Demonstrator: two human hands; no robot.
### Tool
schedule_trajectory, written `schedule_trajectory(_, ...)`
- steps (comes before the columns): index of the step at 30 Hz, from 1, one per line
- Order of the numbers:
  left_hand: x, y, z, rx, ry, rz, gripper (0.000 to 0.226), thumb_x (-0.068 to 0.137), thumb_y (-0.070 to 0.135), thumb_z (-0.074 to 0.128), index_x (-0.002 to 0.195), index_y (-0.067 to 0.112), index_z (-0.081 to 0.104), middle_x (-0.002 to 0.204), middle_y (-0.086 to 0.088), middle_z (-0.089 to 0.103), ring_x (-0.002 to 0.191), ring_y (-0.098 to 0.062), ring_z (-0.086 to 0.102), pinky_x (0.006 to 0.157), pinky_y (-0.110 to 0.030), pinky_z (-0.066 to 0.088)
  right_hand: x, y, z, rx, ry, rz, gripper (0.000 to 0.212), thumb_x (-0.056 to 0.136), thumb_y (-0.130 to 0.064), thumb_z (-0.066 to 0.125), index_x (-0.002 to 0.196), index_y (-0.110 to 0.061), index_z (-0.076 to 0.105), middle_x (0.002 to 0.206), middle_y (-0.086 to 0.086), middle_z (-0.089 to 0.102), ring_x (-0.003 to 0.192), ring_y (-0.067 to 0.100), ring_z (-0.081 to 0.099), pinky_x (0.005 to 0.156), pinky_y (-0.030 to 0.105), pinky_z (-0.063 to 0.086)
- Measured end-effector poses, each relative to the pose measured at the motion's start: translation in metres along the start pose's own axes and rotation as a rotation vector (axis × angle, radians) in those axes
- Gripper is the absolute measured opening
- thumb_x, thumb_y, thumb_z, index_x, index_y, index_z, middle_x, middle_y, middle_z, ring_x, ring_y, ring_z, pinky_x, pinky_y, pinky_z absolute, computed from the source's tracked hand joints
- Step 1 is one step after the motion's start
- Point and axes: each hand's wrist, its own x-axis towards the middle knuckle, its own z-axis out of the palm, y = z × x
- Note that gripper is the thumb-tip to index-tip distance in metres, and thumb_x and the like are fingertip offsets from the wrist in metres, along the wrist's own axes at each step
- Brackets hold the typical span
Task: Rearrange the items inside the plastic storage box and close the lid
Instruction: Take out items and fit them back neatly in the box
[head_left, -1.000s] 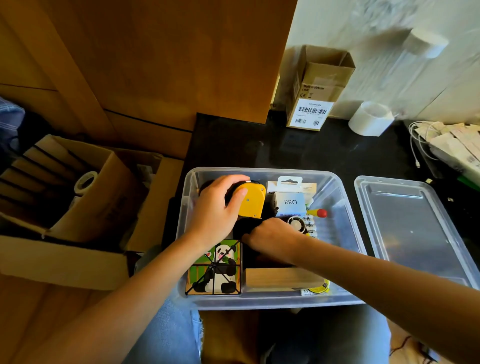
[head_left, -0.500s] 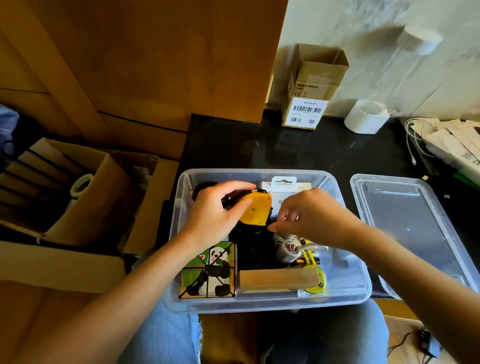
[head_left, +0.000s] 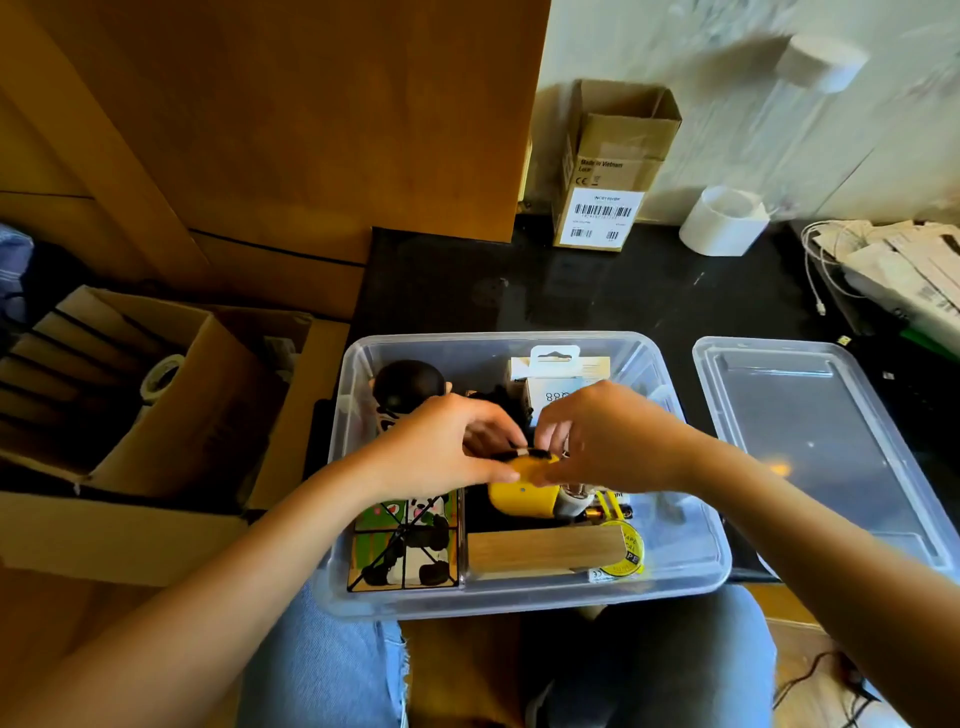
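Yellow tape measure (head_left: 522, 496) lowered mid-box, both hands gripping (lid (head_left: 826, 452) aside)

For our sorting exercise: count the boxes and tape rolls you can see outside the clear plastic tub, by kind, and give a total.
Cardboard boxes: 2, the small upright one and the big open one
Tape rolls: 2, the white roll and the roll in the big box
Total: 4
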Motion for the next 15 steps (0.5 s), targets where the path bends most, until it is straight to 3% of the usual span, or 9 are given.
schedule_trajectory(5, 0.004, 0.002, -0.001, 0.258, -0.248, -0.061, 0.020, 0.080, 0.025, 0.074, 0.100, 0.026, 0.071, 0.092, 0.020, 0.067, 0.091, 0.007, 0.062, 0.088, -0.023, 0.051, 0.002, -0.008, 0.018, -0.172, -0.076, -0.089, 0.033, 0.073, -0.056, 0.068, 0.095, -0.033, 0.066, 0.087, -0.016, 0.066, 0.070, 0.000, 0.051, 0.059, 0.017, 0.042)
schedule_trajectory(9, 0.008, 0.003, -0.002, 0.446, -0.371, -0.125, 0.019, 0.084, 0.023, 0.069, 0.103, 0.020, 0.071, 0.096, 0.003, 0.071, 0.087, -0.015, 0.068, 0.082, -0.040, 0.055, 0.010, -0.018, 0.032, -0.270, -0.158, -0.161, 0.020, 0.081, -0.045, 0.064, 0.095, -0.031, 0.067, 0.089, -0.013, 0.066, 0.077, 0.007, 0.055, 0.062, 0.021, 0.041)
schedule_trajectory(12, 0.013, 0.005, -0.004, 0.575, -0.432, -0.135, 0.012, 0.089, 0.028, 0.064, 0.084, 0.019, 0.070, 0.072, -0.001, 0.067, 0.064, -0.020, 0.063, 0.067, -0.038, 0.054, 0.013, -0.024, 0.040, -0.325, -0.201, -0.177, 0.013, 0.086, -0.024, 0.057, 0.091, -0.028, 0.068, 0.078, -0.012, 0.057, 0.079, 0.014, 0.057, 0.070, 0.028, 0.048)
schedule_trajectory(15, 0.017, 0.005, -0.003, 0.606, -0.414, -0.195, 0.028, 0.092, 0.030, 0.058, 0.076, 0.007, 0.063, 0.058, -0.001, 0.049, 0.051, -0.016, 0.044, 0.051, -0.030, 0.036, 0.015, -0.023, 0.040, -0.335, -0.215, -0.193, 0.015, 0.088, -0.022, 0.055, 0.095, -0.025, 0.069, 0.088, -0.007, 0.063, 0.082, 0.015, 0.058, 0.073, 0.029, 0.049)
